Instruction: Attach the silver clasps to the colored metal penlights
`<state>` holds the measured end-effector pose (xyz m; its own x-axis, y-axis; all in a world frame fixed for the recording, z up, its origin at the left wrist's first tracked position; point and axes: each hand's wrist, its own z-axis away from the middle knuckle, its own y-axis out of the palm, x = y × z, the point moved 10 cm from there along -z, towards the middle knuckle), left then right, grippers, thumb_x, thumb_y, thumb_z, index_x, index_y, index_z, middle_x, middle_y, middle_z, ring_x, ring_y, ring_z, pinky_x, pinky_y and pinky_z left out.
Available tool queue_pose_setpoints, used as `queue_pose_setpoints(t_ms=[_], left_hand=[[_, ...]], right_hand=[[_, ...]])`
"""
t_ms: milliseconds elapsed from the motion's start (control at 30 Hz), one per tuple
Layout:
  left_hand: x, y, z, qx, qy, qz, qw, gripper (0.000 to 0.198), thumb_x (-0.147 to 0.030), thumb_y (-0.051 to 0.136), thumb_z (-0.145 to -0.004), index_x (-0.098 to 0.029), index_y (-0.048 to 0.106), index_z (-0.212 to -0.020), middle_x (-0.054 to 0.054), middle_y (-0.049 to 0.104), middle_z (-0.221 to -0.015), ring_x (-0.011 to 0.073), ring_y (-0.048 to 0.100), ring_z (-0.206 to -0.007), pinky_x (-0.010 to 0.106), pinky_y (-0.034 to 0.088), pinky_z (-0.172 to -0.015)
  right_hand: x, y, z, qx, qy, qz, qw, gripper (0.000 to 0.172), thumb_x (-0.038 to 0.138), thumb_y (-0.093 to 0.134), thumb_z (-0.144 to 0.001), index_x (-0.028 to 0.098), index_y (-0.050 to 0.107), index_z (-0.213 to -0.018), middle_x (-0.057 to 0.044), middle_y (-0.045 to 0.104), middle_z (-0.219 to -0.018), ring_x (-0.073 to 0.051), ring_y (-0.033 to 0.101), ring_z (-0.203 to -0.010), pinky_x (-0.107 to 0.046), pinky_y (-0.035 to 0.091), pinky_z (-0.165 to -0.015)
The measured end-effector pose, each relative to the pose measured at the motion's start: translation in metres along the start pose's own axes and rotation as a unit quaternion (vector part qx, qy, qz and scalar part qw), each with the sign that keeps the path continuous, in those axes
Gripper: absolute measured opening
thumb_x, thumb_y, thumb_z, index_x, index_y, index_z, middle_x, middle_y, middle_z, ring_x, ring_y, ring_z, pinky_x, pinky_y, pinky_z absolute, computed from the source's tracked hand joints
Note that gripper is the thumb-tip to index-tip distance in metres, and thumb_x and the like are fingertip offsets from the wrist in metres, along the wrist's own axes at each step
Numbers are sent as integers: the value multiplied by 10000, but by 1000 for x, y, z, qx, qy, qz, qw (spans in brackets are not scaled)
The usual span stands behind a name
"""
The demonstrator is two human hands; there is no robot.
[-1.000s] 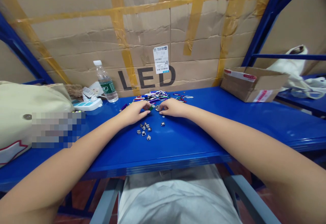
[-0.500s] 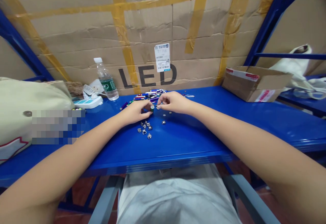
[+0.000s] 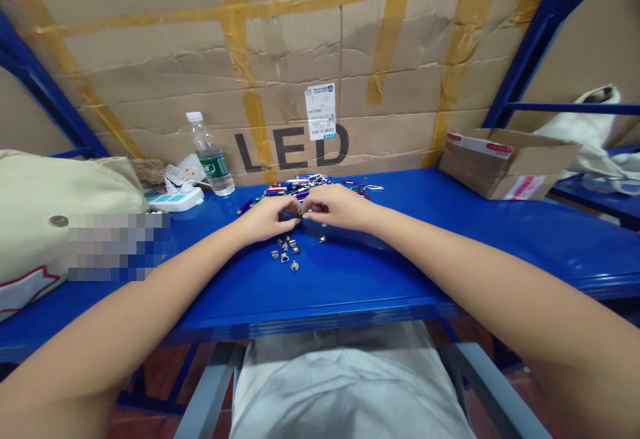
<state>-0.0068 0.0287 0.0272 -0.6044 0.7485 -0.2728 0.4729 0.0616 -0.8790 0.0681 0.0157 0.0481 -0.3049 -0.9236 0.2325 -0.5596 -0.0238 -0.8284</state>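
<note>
My left hand (image 3: 270, 218) is closed, thumb and fingers pinching a small green cylinder (image 3: 300, 214) with a pale open end. Against that end, my right hand (image 3: 337, 207) presses its pinched fingertips; whatever they hold is too small and covered to make out. Several small silver metal pieces (image 3: 285, 257) lie on the blue table below my left hand, and a single silver piece (image 3: 323, 239) sits under the right one. Behind both hands spreads a pile of coloured metallic tubes and clips (image 3: 295, 189), partly hidden by my fingers.
A water bottle (image 3: 215, 166) and a white power strip (image 3: 175, 199) stand at the back left, beside a cream bag (image 3: 60, 186). An open cardboard box (image 3: 500, 166) is at the back right. A large carton (image 3: 410, 139) marked LED forms the back wall.
My right hand has moved left, bringing its fingertips onto the open end of the green cylinder. My left hand keeps its hold in nearly the same place.
</note>
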Motion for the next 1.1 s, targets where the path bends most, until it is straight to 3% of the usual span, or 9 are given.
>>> queue_pose_setpoints(t_ms=[67, 167, 333, 433, 567, 733, 933, 1100], left_hand=[[0, 0, 0, 3, 2, -7, 1000, 153, -280, 567, -805, -178, 587, -917, 32, 702, -894, 171, 659, -797, 293, 521, -745], [0, 0, 0, 7, 6, -25, 1000, 151, -277, 572, -820, -176, 598, -929, 30, 699, -906, 166, 659, -810, 287, 517, -760], [-1, 2, 0, 22, 8, -64, 998, 157, -272, 570, -827, -177, 603, -946, 29, 690, -926, 164, 647, -833, 283, 505, -781], [-2, 3, -1, 33, 3, -75, 997, 158, -277, 559, -831, -182, 605, -949, 26, 686, -929, 167, 641, -852, 283, 499, -790], [-3, 2, -1, 37, -2, -70, 997, 164, -276, 559, -824, -182, 609, -948, 25, 687, -929, 164, 637, -853, 273, 496, -787], [-3, 3, -2, 38, -2, -69, 997, 161, -263, 562, -814, -178, 608, -942, 28, 690, -932, 166, 640, -852, 274, 492, -784], [-2, 4, -2, 37, 1, -69, 997, 158, -258, 559, -811, -180, 604, -941, 29, 694, -937, 171, 646, -857, 286, 492, -786], [-2, 5, -1, 35, 11, -63, 997, 158, -267, 557, -825, -180, 603, -949, 27, 694, -934, 165, 646, -853, 285, 495, -790]], right_hand=[[-3, -6, 1, -5, 17, 9, 1000, 129, 200, 551, -827, 159, 656, -889, -49, 647, -841, -153, 545, -770, -262, 373, -713], [-22, -17, 6, -5, 98, 20, 995, 165, 248, 563, -830, 152, 667, -914, -38, 636, -775, -142, 528, -692, -256, 362, -649], [-47, 6, 23, 177, 172, 57, 967, 186, 317, 663, -766, 178, 720, -876, -39, 664, -787, -148, 547, -691, -260, 364, -629], [-50, 14, 28, 214, 193, 55, 956, 229, 335, 644, -789, 177, 726, -933, -48, 690, -851, -151, 572, -715, -260, 382, -637], [-51, 20, 27, 217, 212, 43, 952, 232, 299, 632, -800, 178, 718, -979, -46, 712, -891, -148, 599, -728, -253, 402, -646], [-55, 26, 25, 212, 236, 30, 948, 137, 215, 616, -798, 163, 718, -873, -45, 728, -889, -150, 626, -755, -247, 424, -660], [-51, 28, 22, 206, 215, 18, 954, 237, 221, 614, -805, 162, 700, -1018, -62, 721, -1009, -160, 639, -832, -250, 444, -705], [-52, 31, 22, 213, 219, 7, 952, 180, 183, 612, -780, 170, 719, -924, -44, 733, -919, -149, 633, -753, -252, 442, -672]])
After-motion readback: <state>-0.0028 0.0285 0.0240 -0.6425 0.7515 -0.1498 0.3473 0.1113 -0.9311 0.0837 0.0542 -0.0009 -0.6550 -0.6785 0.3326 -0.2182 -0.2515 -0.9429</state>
